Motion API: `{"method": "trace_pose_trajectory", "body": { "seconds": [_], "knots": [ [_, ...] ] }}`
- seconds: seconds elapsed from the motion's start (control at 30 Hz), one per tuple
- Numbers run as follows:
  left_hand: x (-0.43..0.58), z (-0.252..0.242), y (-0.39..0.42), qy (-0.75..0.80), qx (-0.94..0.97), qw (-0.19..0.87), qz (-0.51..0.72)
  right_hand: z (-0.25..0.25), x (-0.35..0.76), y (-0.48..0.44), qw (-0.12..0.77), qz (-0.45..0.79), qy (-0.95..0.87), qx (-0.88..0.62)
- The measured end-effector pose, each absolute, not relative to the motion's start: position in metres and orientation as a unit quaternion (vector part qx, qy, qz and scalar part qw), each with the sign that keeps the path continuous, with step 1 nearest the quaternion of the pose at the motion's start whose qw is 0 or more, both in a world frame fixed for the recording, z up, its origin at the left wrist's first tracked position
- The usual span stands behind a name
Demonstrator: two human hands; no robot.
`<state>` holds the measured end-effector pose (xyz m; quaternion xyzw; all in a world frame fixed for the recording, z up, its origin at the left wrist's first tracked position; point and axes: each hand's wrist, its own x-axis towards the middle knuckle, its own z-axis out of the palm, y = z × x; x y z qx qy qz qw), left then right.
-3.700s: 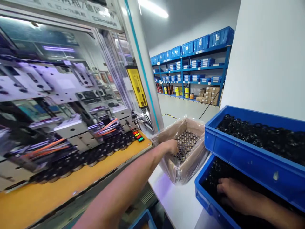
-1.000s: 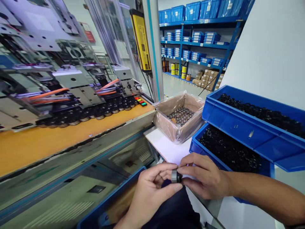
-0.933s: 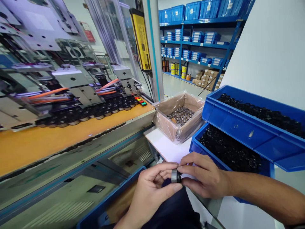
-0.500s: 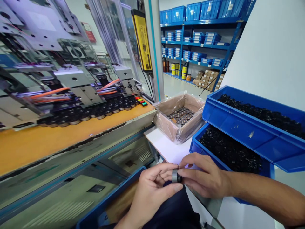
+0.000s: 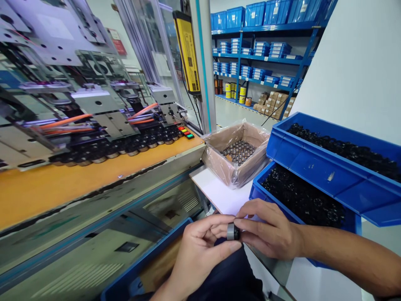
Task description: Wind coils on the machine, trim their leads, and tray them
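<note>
Between my two hands is a small grey metal ring [image 5: 231,231] with a black plastic piece on its right side. My left hand [image 5: 199,248] grips it from the left, thumb below and index finger above. From the right, the fingers of my right hand [image 5: 271,232] pinch at the black side and hide part of it. Just beyond my right hand, a lower blue bin [image 5: 257,193] holds many black plastic parts [image 5: 297,196]. A plastic-lined cardboard box [image 5: 219,163] farther ahead contains rows of small metal parts [image 5: 239,151].
Another blue bin [image 5: 313,167] of black parts rests partly over the lower one. On the left, a machine with an orange worktop [image 5: 78,182] carries a row of black-topped rings [image 5: 125,146] and coloured buttons [image 5: 185,133]. A blue shelf rack [image 5: 239,54] stands behind.
The ring has shifted very slightly to the right between my fingers, and a little more of its black side shows. Both hands keep nearly the same place.
</note>
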<state>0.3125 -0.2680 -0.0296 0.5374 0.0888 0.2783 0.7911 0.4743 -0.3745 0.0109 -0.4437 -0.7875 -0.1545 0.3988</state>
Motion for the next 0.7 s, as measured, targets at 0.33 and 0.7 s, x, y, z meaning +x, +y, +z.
{"method": "trace_pose_trajectory", "body": {
  "seconds": [0.33, 0.7],
  "knots": [
    [0.3132, -0.0301, -0.2671, 0.091, 0.534, 0.794, 0.275, 0.0106, 0.4753, -0.3760, 0.394, -0.149, -0.789, -0.448],
    [0.3114, -0.0318, -0.2673, 0.088, 0.537, 0.792, 0.275, 0.0103, 0.4742, -0.3763, 0.392, -0.145, -0.789, -0.449]
  ]
}}
